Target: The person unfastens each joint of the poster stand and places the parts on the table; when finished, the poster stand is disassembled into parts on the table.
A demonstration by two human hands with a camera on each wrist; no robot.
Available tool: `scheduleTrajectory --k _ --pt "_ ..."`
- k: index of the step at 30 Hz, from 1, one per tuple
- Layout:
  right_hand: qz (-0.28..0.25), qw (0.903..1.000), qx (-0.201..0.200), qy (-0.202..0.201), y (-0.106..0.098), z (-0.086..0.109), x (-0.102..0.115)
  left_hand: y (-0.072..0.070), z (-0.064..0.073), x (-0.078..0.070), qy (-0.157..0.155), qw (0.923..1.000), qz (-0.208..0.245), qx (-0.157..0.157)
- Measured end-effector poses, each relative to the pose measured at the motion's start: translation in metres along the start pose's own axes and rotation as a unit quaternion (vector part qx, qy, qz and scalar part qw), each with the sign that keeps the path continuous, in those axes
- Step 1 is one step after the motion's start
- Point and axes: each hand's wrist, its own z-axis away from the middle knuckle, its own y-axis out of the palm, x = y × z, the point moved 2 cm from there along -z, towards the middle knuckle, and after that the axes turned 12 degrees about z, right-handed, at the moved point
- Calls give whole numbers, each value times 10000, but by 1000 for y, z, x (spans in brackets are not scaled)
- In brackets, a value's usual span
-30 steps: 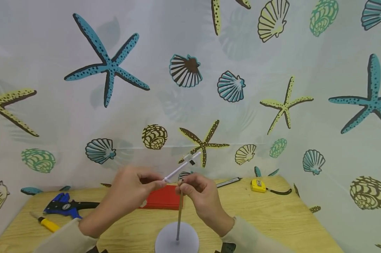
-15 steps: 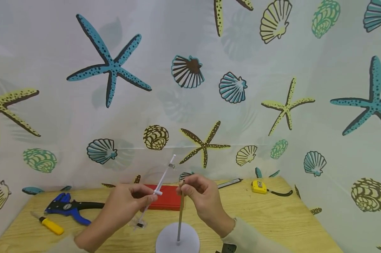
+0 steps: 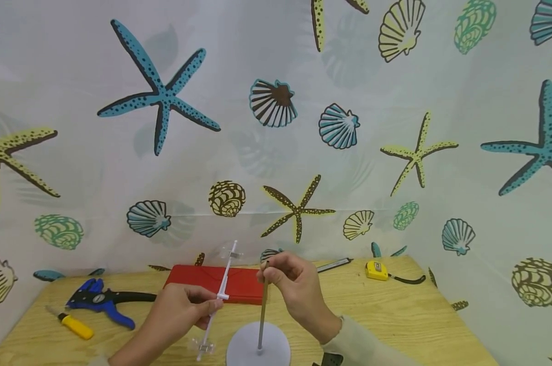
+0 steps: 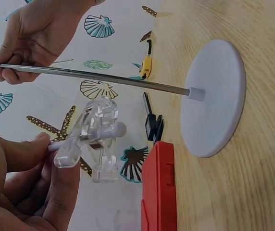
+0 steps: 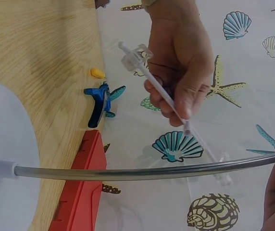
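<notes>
My left hand [image 3: 184, 307] pinches a thin white plastic crossbar [image 3: 224, 277] near its middle, where a short white stub sticks out. The bar slants, one end up and the other down, with a transparent clip [image 4: 106, 139] on each end. Beside it, a slim metal rod [image 3: 262, 315] rises from a round white base [image 3: 239, 348] standing on the table. The rod's top is pinched between thumb and fingers of my right hand [image 3: 296, 290]. A small gap separates the crossbar from the rod in the head view.
A red case [image 3: 193, 277] lies behind the hands. Left on the wooden table [image 3: 372, 315] are blue wire strippers [image 3: 102, 302] and a yellow-handled tool [image 3: 76, 327]. At the back right lie a thin grey-and-black tool [image 3: 334, 265] and a yellow tape measure [image 3: 376, 270]. A shell-patterned curtain [image 3: 276, 162] hangs behind.
My left hand has moved down and away from the rod's top, and the crossbar has turned from pointing right to steeper. My right hand stays at the rod's top.
</notes>
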Motion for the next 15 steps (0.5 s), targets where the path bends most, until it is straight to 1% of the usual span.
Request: scheduleTrajectory --k 5,10,15 --pt "-10 10000 -25 -61 -2 1 0 2 -4 13 -144 9999 -63 51" --pt "124 9999 -31 -93 -2 1 -1 1 -6 31 -497 9988 23 26" --pt "157 9998 -50 -96 0 1 0 2 -6 48 -801 9966 -55 173"
